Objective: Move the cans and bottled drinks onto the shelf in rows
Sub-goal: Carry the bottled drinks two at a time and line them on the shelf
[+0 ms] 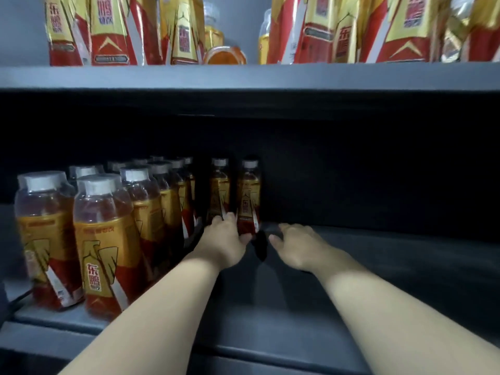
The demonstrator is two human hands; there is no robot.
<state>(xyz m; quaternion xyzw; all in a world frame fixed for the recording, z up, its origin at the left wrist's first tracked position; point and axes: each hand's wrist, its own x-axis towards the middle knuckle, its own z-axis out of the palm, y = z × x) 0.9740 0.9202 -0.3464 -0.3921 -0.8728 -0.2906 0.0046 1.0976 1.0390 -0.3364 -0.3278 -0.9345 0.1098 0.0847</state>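
Dark grey lower shelf point(378, 266): left hand point(223, 243) grips an amber plastic bottle point(247, 196) (red-gold label); right hand point(300, 247) rests spread beside it.

Left grip point(224, 239) pinches the base of one upright bottle point(248, 193) deep on the dark shelf point(378, 266), a second bottle point(219, 190) just left of it, right grip point(295, 246) with fingers point(290, 228) straight close on its right, packed bottle rows point(108, 226) at far left, more bottles point(108, 36) on the upper shelf point(243, 77) above.

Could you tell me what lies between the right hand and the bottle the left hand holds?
Only bare, shadowed shelf lies between the right hand and the bottle, as the head view shows.
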